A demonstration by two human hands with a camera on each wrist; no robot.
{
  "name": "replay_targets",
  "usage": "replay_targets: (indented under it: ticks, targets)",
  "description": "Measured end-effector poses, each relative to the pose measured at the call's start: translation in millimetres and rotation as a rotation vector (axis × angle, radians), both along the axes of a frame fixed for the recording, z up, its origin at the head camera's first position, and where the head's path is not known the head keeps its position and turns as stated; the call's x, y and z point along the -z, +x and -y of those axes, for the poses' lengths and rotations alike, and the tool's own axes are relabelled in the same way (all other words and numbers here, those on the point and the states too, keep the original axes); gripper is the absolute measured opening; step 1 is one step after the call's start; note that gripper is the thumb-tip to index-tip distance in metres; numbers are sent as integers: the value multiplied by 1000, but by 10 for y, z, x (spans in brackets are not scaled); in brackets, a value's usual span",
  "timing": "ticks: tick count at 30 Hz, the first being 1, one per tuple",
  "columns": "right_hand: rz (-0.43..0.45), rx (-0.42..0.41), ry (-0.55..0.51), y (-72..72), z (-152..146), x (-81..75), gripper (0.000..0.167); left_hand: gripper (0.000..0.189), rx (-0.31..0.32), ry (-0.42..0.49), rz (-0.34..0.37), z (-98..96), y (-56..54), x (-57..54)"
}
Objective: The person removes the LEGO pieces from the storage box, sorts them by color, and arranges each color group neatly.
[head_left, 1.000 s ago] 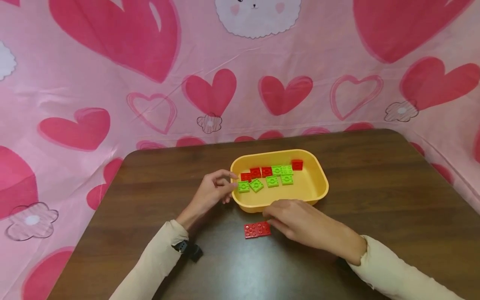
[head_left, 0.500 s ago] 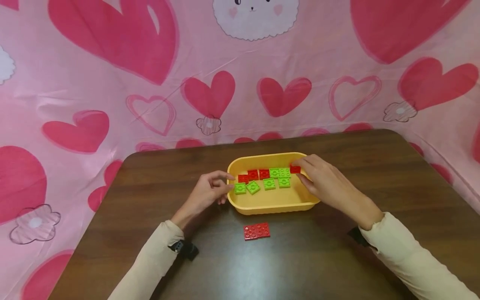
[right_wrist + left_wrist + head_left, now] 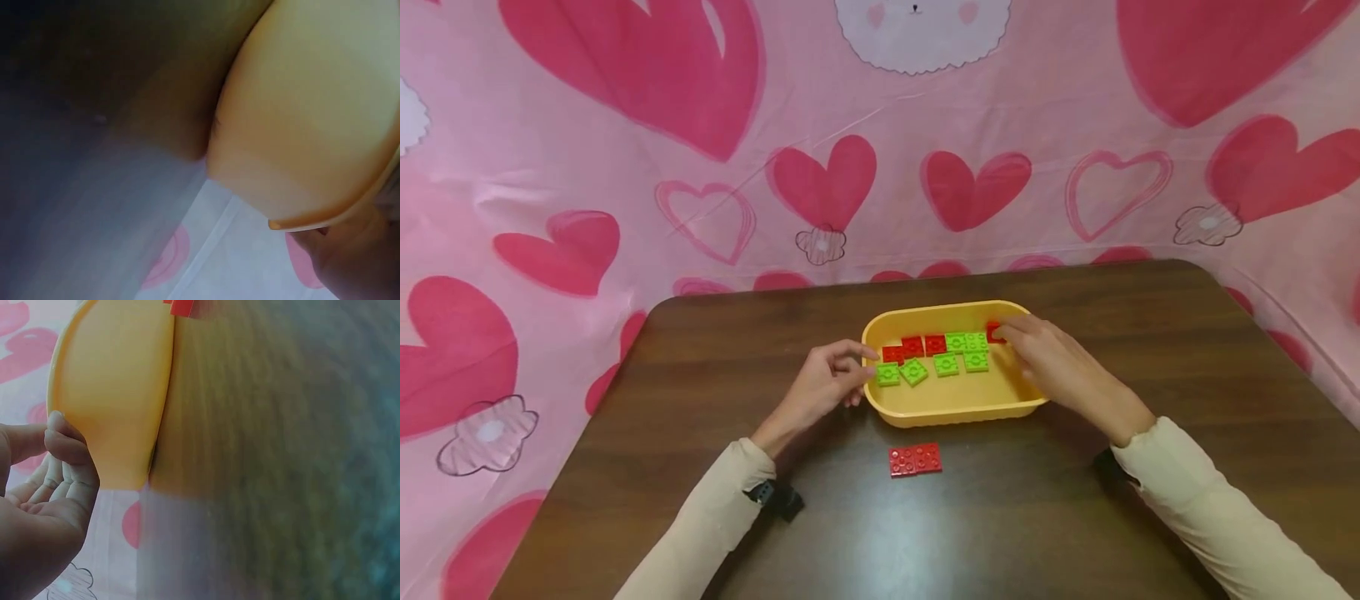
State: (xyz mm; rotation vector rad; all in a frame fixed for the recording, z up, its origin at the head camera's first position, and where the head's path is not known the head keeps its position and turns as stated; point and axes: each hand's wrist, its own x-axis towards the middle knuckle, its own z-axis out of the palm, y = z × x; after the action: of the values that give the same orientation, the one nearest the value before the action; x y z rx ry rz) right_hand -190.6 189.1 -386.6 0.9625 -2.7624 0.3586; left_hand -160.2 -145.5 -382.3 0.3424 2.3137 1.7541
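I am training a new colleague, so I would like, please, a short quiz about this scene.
1. How many green square plastic bricks lie in the yellow rounded plastic tray?
2. True or false: the left hand is at the tray's left end.
3. What lies on the dark brown wood-grain table, in front of the tray? A: two red square plastic bricks; B: two green bricks; C: one yellow ball.

Key: 1 six; 2 true; 3 A.

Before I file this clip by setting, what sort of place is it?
Probably an indoor tabletop play spot: a brown table, a heart-print backdrop and a yellow tray of toy bricks.
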Motion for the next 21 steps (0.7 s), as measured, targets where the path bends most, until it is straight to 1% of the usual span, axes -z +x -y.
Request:
replay_targets:
  ticks: [2, 5, 7, 14, 17, 21]
  targets:
    - [-7, -17, 14, -22, 16, 14, 32, 23, -3, 3, -3, -11, 34, -45]
    - [-16, -35, 32, -47, 39, 40, 24, 22, -6, 8, 1, -18, 55, -50]
    - [-17, -37, 45, -55, 49, 55, 23, 22, -11, 8, 5, -16, 64, -46]
    - [31, 30, 53, -36, 65, 22, 38, 22, -22, 16, -4, -8, 54, -47]
    - [55, 52, 45, -36, 69, -7, 38, 22, -20, 20, -7, -17, 43, -64]
    - [39, 39, 15, -36, 61, -8, 24, 22, -21, 23, -2, -31, 37, -81]
